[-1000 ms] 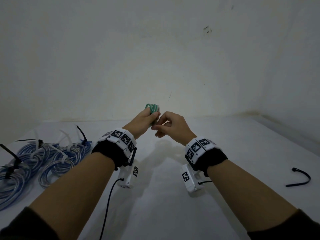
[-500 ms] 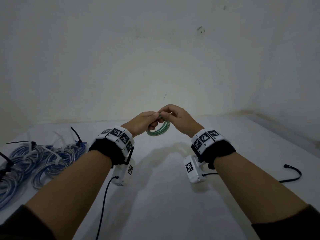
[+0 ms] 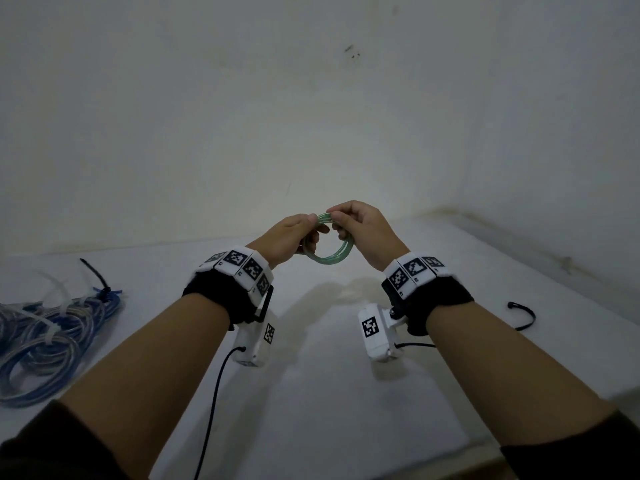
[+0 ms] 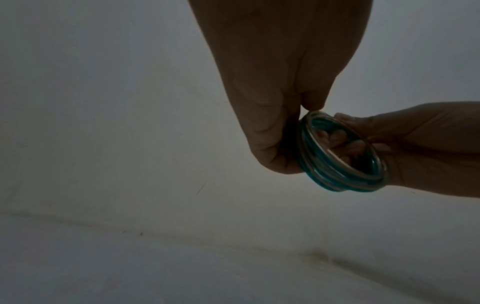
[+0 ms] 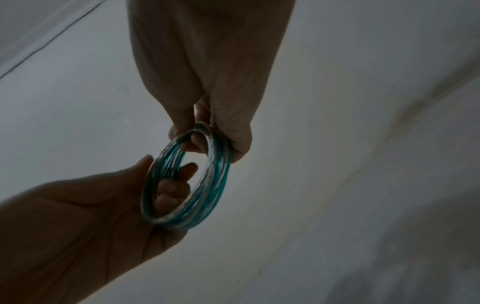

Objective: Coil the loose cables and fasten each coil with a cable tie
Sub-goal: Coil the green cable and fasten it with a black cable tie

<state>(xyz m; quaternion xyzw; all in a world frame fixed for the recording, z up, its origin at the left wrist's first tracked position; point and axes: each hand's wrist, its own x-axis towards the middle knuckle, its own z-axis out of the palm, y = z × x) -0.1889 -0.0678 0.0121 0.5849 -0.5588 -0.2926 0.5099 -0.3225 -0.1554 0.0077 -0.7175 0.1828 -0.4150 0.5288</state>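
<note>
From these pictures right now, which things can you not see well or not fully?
- Green coil: its top is covered by the left hand and right hand in the head view; no cable end shows.
- Blue coils: cut off by the left edge of the head view, so their number is unclear.
- Black cable tie: too small in the head view to tell its head.
- Both wrist views: dark, fingers partly silhouetted.
</note>
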